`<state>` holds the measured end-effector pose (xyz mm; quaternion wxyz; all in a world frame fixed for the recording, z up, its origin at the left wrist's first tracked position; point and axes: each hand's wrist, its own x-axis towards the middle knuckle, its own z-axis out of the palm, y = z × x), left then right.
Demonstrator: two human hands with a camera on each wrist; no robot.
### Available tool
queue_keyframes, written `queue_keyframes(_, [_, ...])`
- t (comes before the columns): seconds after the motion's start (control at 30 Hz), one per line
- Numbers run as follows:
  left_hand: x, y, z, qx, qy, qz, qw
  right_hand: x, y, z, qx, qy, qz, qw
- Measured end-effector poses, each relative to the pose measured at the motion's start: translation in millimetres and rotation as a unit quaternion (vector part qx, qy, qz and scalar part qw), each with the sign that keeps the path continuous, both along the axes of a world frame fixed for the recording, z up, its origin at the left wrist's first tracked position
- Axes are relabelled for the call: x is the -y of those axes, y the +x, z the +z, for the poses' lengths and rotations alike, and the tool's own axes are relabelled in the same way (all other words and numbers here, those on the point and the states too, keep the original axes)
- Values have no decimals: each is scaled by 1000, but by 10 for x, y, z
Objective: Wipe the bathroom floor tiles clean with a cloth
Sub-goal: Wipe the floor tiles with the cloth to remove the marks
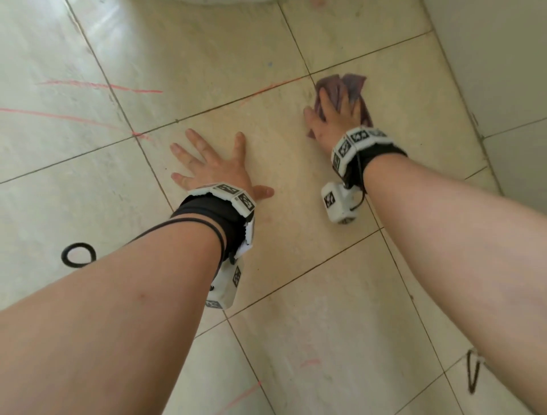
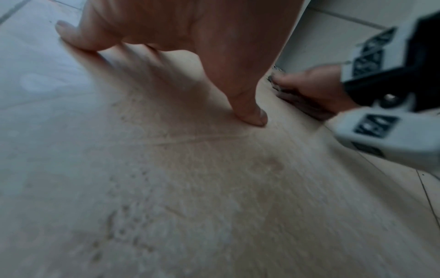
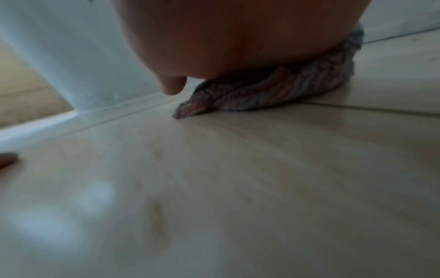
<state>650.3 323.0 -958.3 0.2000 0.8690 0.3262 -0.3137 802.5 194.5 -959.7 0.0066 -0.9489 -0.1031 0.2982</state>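
A crumpled mauve cloth (image 1: 349, 86) lies on the beige floor tiles (image 1: 284, 166) at a grout crossing. My right hand (image 1: 334, 115) presses flat on top of it with straight, spread fingers. The right wrist view shows the palm (image 3: 238, 37) bearing down on the folded cloth (image 3: 269, 90). My left hand (image 1: 213, 166) rests flat on the bare tile to the left, fingers splayed, holding nothing; its thumb (image 2: 250, 111) touches the tile. Red crayon-like streaks (image 1: 97, 86) mark the tiles at the left, and fainter ones (image 1: 236, 400) lie near the bottom.
A white wall or cabinet base (image 1: 503, 89) borders the floor on the right. A black cable loop (image 1: 78, 254) lies on the tile at the left. A black scribble (image 1: 473, 373) marks a tile at the lower right. A white fixture edge (image 1: 233, 1) shows at the top.
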Motion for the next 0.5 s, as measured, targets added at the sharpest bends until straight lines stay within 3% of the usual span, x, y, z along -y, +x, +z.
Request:
queue_keyframes(0.1, [-5,1,-12,2,-3,4,1000,-379,132,17,10,6,-21,1000])
queue_keyframes(0.2, [-2,0,-35,6,-3,5,1000,-607,-62,55,-7,30,39,999])
queue_keyframes(0.33, [8,1,-61,7,1,6,1000,-273,-393,8,-19,50,115,992])
queue_keyframes(0.43, [14,2,-47,6,4,6,1000,79,-379,-27,-4,29,112,993])
queue_keyframes(0.5, [9,8,-40,4,0,5,1000,26,-289,-33,0,12,90,996])
